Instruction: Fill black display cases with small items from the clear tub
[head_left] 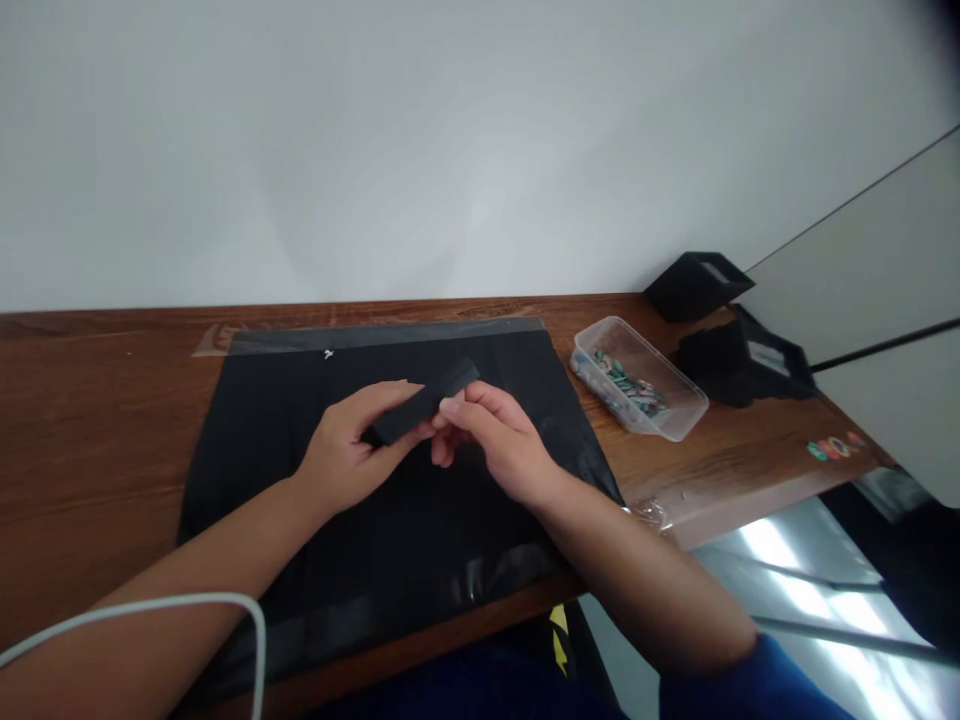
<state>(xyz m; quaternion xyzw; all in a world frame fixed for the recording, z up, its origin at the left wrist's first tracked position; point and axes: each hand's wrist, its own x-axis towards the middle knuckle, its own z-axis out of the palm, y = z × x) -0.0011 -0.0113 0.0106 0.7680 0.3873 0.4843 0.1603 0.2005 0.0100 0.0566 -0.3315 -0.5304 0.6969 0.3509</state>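
Between my hands, above a black mat (pixel 360 580), is a small dark box-like piece (pixel 420 405) with flat faces; its exact kind does not show. My left hand (pixel 360 440) grips it from the left, thumb and fingers on opposite sides. My right hand (pixel 495 430) is closed in a pinch at its right lower corner, the thumb pressed against the fingers. Whatever lies under the right fingertips is too small to make out. The dark piece blends into the mat behind it, so its edges are hard to see.
Right of the mat, a clear plastic tub (pixel 637 380) holds several small green and pinkish pieces. Black boxes (pixel 697 285) stand behind it by the wall. Round stickers (pixel 832 447) lie near the right table edge. A white cable (pixel 187 600) crosses my left forearm.
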